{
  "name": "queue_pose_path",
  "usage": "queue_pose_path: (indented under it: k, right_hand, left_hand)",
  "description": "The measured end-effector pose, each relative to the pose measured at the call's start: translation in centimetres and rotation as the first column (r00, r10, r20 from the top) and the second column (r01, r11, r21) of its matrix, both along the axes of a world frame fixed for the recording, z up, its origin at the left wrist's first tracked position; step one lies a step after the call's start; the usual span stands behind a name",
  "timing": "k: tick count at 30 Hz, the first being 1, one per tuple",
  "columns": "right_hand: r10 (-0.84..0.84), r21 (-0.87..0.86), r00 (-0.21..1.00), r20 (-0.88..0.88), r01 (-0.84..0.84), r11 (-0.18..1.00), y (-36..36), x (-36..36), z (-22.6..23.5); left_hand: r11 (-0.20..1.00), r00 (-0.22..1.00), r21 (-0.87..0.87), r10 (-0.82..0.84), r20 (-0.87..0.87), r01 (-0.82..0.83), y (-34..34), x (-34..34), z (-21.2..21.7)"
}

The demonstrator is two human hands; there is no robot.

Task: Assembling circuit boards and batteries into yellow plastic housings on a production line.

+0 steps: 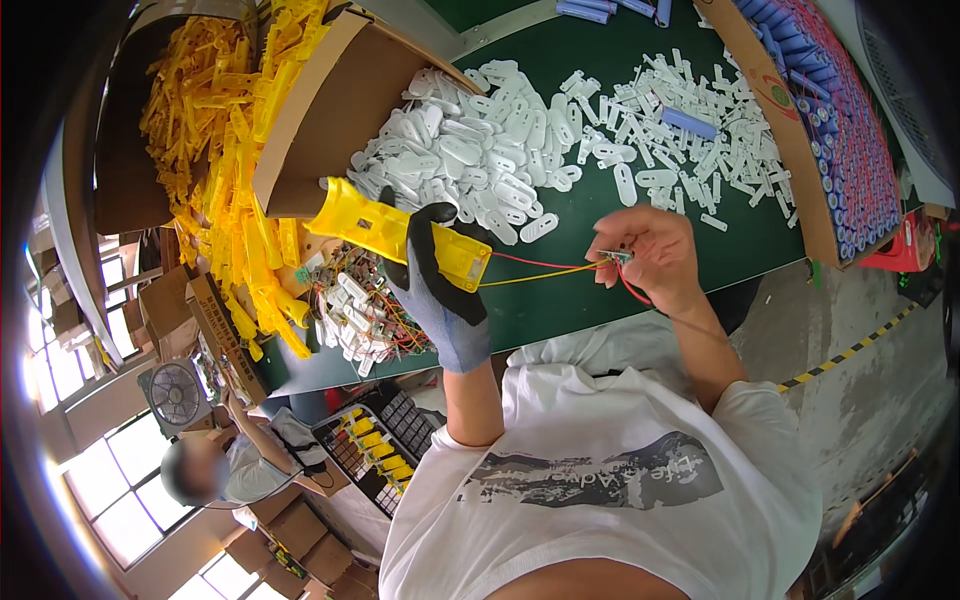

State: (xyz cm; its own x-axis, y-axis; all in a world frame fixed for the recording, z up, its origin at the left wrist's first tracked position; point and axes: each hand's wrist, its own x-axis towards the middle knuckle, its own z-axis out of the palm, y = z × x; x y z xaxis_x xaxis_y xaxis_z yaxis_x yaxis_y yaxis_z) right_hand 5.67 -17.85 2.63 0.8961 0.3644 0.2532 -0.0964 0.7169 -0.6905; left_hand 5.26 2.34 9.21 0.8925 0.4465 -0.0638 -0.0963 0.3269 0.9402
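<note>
Left hand (437,285): gloved in grey and black, was clamped around the yellow housing (362,225).
Housing position: lay slantwise in the grip, above the green counter (740,252).
Right hand (662,258): bare, had its fingertips closed on a small circuit board (619,257).
Hand spacing: the hands were apart.
Yellow lead (545,274): spanned the gap from housing to board, beside a red lead (530,262).
White oval covers (455,150): lay heaped beyond the hands, at the mouth of a cardboard carton (312,105).
Small white parts (735,140): were scattered right of the covers; a blue cell (689,123) lay among them.
Yellow shells (240,170): were piled left of the carton.
</note>
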Motion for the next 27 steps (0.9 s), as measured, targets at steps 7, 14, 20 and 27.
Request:
queue_pose_path:
  k: [7,14,20,27]
  right_hand:
    - [-0.179,-0.277,0.970,-0.164,0.129,0.952,-0.2,1.9,1.9]
    - [-0.233,-0.559,0.961,-0.150,0.112,0.822,1.5,2.6,1.5]
    - [-0.244,-0.619,0.970,-0.015,0.182,0.764,2.4,1.6,-0.5]
    - [-0.127,-0.725,0.975,0.183,0.221,0.652,1.0,1.6,1.0]
  left_hand:
    - [0.910,0.900,0.093,-0.378,-0.218,0.405,-1.1,-1.1,-0.9]
    - [0.853,0.842,0.009,-0.514,-0.163,0.522,-3.0,-2.1,-5.1]
    - [0.927,0.899,-0.054,-0.374,-0.227,0.372,-3.7,-1.8,-7.1]
    - [0.930,0.928,0.124,-0.319,-0.192,0.345,-4.2,-1.6,-7.9]
